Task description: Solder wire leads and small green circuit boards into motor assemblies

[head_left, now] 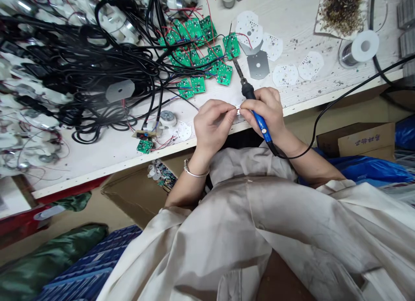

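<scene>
Blue-handled soldering iron (258, 121) in right hand (264, 113), gripped pen-style, long axis running from lower right up to upper left, w/ tip pointing up-left & ending just beside a green PCB (231, 46) on the counter (285, 15). Left hand (212, 123) pinches a small silvery-white piece (239, 112) btw thumb & fingers, right at the counter's front edge; right hand's fingers are just beside it, can't tell if touching. Black cord (337, 102) runs from iron's rear end out toward the right of frame. Metal bangle (196, 171) on left wrist. More green PCBs (194, 33) w/ red & black wires lie upper middle, tangled black cables (74, 63) upper left. Right of iron: white round boards (285, 75), grey metal plate (257, 64), solder spool (365, 46), brown bits on a white sheet (342, 11). Below counter, left of hands: cardboard box (132, 197) holding small boards & white parts (162, 174). Lower right: second cardboard box (366, 139), blue plastic bag (366, 169) just in front of it.
</scene>
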Available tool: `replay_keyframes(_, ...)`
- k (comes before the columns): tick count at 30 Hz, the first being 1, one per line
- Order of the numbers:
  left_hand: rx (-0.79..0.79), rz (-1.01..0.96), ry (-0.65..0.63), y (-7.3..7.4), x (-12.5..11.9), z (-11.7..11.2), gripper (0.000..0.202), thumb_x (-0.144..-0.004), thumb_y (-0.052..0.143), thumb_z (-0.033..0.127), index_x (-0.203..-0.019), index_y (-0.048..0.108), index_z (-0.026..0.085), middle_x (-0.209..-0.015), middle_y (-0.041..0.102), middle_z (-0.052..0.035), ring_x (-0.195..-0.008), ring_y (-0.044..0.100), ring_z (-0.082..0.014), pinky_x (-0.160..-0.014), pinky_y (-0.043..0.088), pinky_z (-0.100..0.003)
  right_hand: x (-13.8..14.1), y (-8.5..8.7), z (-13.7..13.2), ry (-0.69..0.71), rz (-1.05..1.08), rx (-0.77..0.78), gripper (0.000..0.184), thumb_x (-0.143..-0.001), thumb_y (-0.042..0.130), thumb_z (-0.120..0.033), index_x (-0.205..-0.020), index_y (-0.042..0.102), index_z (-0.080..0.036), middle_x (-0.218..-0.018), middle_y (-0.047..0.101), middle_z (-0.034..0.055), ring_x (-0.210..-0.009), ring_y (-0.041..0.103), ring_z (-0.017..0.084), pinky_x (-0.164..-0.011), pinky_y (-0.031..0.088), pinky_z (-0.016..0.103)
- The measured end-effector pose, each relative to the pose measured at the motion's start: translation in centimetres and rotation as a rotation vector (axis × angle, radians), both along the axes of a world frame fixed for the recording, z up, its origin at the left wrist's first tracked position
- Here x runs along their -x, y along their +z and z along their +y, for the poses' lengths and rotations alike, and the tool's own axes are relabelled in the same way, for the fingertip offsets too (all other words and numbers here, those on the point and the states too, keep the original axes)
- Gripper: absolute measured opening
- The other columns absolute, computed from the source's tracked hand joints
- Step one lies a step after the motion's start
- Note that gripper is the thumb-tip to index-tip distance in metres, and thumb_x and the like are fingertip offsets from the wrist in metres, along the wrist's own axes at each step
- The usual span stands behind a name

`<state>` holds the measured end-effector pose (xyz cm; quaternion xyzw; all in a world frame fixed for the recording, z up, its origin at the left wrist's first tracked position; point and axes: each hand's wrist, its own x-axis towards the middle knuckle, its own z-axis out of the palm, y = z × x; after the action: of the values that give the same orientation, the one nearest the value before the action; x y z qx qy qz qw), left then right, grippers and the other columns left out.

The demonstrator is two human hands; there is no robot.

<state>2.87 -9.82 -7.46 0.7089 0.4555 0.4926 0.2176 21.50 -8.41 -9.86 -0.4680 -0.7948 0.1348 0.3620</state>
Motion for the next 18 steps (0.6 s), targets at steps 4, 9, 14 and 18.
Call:
replay_keyframes(4, 0.023, -0.047, -0.003, 0.0, 0.1, 0.0, 0.004, -0.097, 0.071, 0.025, -0.093, 0.070, 0.027, -0.086, 0.073, 0.0031, -0.081, 0.069, -0.0127, -0.072, 0.053, -0.028, 0.1, 0.0, 0.0, -0.007, -0.016, 0.026, 0.036, -0.103, 0.042, -0.054, -0.099, 0.066, -0.026, -0.088, 0.049, 0.0013, -0.090, 0.052, 0.018, -0.096, 0.044, 0.043)
replay_keyframes(9, 0.022, 0.057, 0.004, 0.0, 0.2, -0.1, 0.006, -0.100, 0.066, 0.029, -0.095, 0.066, 0.026, -0.087, 0.071, 0.0017, -0.083, 0.068, -0.0147, -0.075, 0.053, -0.032, 0.3, -0.3, -0.2, -0.008, 0.010, 0.055, 0.034, -0.103, 0.043, -0.052, -0.096, 0.066, -0.028, -0.086, 0.049, 0.0008, -0.088, 0.051, 0.018, -0.097, 0.045, 0.046)
replay_keyframes(14, 0.046, 0.280, 0.022, -0.1, 0.9, 0.2, 0.006, -0.099, 0.060, 0.031, -0.095, 0.060, 0.027, -0.103, 0.072, -0.0016, -0.104, 0.068, -0.0235, -0.103, 0.046, -0.051, 0.0, 0.1, -0.2, -0.023, 0.065, 0.046, 0.032, -0.102, 0.044, -0.053, -0.102, 0.067, -0.030, -0.086, 0.055, 0.0016, -0.090, 0.057, 0.020, -0.097, 0.050, 0.049)
replay_keyframes(18, 0.121, 0.348, 0.000, -0.7, 1.1, 1.0, 0.007, -0.095, 0.061, 0.025, -0.088, 0.060, 0.028, -0.102, 0.074, -0.0019, -0.110, 0.067, -0.0264, -0.111, 0.039, -0.058, -1.5, 1.3, -1.3, -0.055, 0.261, 0.083, 0.035, -0.100, 0.045, -0.057, -0.123, 0.061, -0.036, -0.095, 0.067, 0.0043, -0.091, 0.065, 0.023, -0.088, 0.056, 0.048)
